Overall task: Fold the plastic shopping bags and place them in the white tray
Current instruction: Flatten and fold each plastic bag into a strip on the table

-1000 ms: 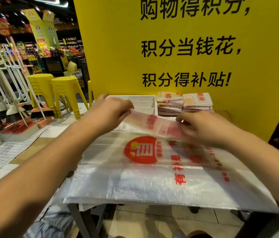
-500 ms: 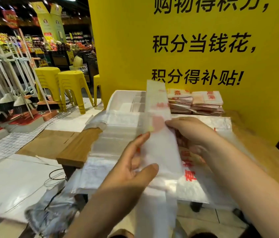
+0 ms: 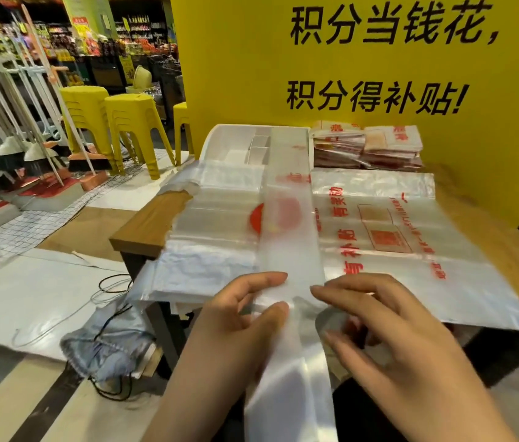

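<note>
Bag strip [image 3: 290,244] now gripped lower by left hand [image 3: 239,317] and right hand [image 3: 379,317].

The left hand [image 3: 245,311] and right hand [image 3: 376,317] pinch the near part of a narrow folded bag [image 3: 290,237] that runs over flat bags [image 3: 411,250] on the worktop [image 3: 146,228] to the white tray [image 3: 229,138] at the far side, left of a stack of folded bags [image 3: 370,148].

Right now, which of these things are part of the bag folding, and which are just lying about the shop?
Part of the job: bag strip at left hand and right hand; flat bags on the table; white tray; folded bag stack.
Just lying about: yellow stools; brooms; yellow sign; floor cables.
</note>
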A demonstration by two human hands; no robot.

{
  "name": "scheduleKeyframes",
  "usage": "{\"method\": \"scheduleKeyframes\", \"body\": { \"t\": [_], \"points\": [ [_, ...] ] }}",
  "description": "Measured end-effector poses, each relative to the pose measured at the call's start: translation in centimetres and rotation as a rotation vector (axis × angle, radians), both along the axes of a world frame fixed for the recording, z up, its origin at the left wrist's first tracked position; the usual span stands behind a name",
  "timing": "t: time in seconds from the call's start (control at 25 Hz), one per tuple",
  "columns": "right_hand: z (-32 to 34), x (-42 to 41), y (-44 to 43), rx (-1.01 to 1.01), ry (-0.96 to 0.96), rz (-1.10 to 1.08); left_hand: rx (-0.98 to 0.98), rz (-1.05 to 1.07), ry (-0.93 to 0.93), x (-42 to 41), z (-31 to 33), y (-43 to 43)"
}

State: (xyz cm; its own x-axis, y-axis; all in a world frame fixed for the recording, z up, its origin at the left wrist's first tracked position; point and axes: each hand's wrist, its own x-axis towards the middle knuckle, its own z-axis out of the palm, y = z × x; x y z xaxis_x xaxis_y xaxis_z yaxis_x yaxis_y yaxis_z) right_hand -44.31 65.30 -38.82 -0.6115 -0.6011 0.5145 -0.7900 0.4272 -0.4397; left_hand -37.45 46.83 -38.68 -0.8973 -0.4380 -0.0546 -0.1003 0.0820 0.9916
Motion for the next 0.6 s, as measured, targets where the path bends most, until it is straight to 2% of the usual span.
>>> {"method": "scheduleKeyframes", "body": {
  "t": [0.24, 0.44, 0.6],
  "points": [
    [-3.4, 0.8, -0.7, -0.130, -0.004, 0.020, 0.005, -0.053, 0.054, 1.3, -1.4, 1.1],
    [-2.5, 1.2, -1.7, -0.283, -0.334, -0.010, 0.123, -0.171, -0.006, 2.3, -1.1, -0.5],
    [-1.7, 0.8, -2.6, -0.255, -0.615, -0.046, 0.054, -0.175, -0.008, 1.9, -0.9, 0.1]
  ]
}}
